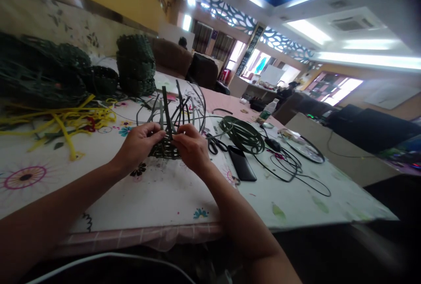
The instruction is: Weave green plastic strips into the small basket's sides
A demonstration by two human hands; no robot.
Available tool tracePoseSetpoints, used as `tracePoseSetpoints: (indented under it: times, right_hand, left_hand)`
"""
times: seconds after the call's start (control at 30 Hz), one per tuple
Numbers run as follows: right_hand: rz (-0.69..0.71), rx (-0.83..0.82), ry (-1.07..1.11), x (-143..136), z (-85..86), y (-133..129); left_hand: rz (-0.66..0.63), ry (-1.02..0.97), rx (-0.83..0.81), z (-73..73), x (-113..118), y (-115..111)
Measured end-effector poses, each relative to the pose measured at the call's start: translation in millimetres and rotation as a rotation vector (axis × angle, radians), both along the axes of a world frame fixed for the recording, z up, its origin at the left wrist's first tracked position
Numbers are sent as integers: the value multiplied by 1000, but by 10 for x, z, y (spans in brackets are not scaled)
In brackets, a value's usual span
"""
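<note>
A small dark green woven basket (165,151) rests on the patterned tablecloth, with long loose strips (167,110) standing up from its rim. On its left side, my left hand (142,142) pinches a strip at the rim between thumb and forefinger. My right hand (192,145) is closed on the rim at the other side, its fingertips pressed on a dark strip. Both hands are close together, and they hide part of the weave. Just right of my right hand lie black scissors (217,144).
A coil of dark green strip (242,134), a black phone (242,163) and a computer mouse (272,144) lie to the right. Yellow strips (66,128) spread at left, before stacked green baskets (136,64). A plastic bottle (268,110) stands farther back.
</note>
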State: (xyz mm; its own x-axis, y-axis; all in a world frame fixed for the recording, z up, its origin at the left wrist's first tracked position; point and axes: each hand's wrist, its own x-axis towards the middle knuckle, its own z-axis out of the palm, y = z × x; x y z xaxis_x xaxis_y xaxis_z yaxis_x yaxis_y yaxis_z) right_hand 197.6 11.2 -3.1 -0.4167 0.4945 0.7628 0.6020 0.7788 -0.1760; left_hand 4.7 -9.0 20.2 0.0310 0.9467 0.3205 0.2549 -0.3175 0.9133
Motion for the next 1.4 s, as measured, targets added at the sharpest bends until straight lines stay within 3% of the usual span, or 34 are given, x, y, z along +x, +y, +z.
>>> tracePoseSetpoints:
  times: [0.33, 0.57, 0.67, 0.8, 0.9, 1.1, 1.23, 1.4]
  right_hand:
    - [-40, 128, -285, 48, 69, -22]
    - [-48, 273, -396, -2, -13, 7]
    - [-39, 270, -362, 9, -84, 74]
    - [4, 179, -275, 64, -145, 172]
    - [14, 125, -206, 115, -174, 243]
    - [22, 99, -115, 176, -230, 353]
    - [47, 151, -49, 197, -232, 368]
    - [35, 101, -16, 206, -230, 372]
  left_hand:
    - [96, -159, -25, 40, -28, 34]
    - [85, -226, 3, -4, -136, 130]
    - [70, -109, 74, -3, -168, 139]
    - [38, 110, 397, -32, -255, 222]
    - [20, 172, 548, -113, -347, 345]
    - [-120, 391, 608, -289, -461, 530]
    - [-84, 567, 698, -356, -477, 595]
    - [14, 692, 746, -430, -469, 608]
